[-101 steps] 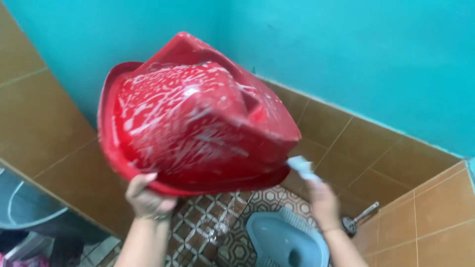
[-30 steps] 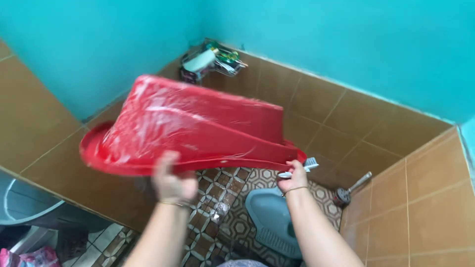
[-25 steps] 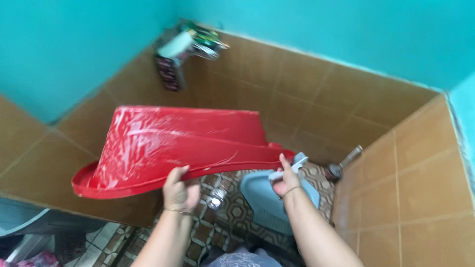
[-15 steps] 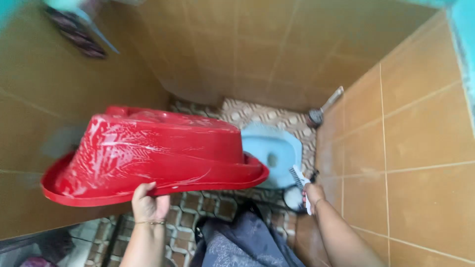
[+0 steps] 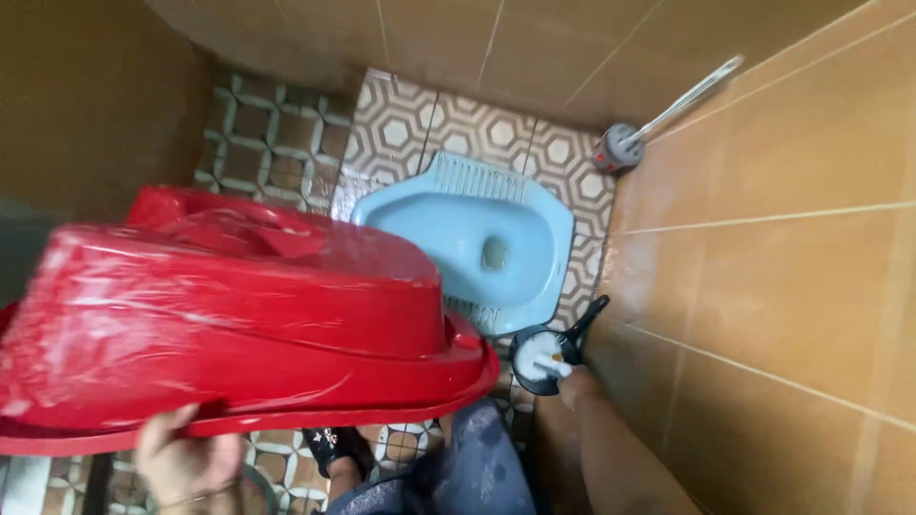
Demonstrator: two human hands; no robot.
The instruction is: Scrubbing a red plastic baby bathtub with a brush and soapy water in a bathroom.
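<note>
A large red plastic tub (image 5: pixel 229 324), streaked with soapy foam, is held upside down and tilted at the left. My left hand (image 5: pixel 181 458) grips its lower rim from below. My right hand (image 5: pixel 575 381) is down near the floor at the right wall, holding a small brush (image 5: pixel 551 360) whose end dips into a small black dipper (image 5: pixel 542 358) filled with white foam.
A blue squat toilet pan (image 5: pixel 487 238) is set in the patterned tile floor (image 5: pixel 401 124). A toilet brush (image 5: pixel 625 143) leans in the far right corner. Brown tiled walls (image 5: pixel 782 267) close in on both sides. My blue trouser leg and dark sandal (image 5: pixel 334 448) show below.
My view has tipped from the teal wall down to the floor. The tub came down to the left, and my right hand left its rim and went down to the black dipper.
</note>
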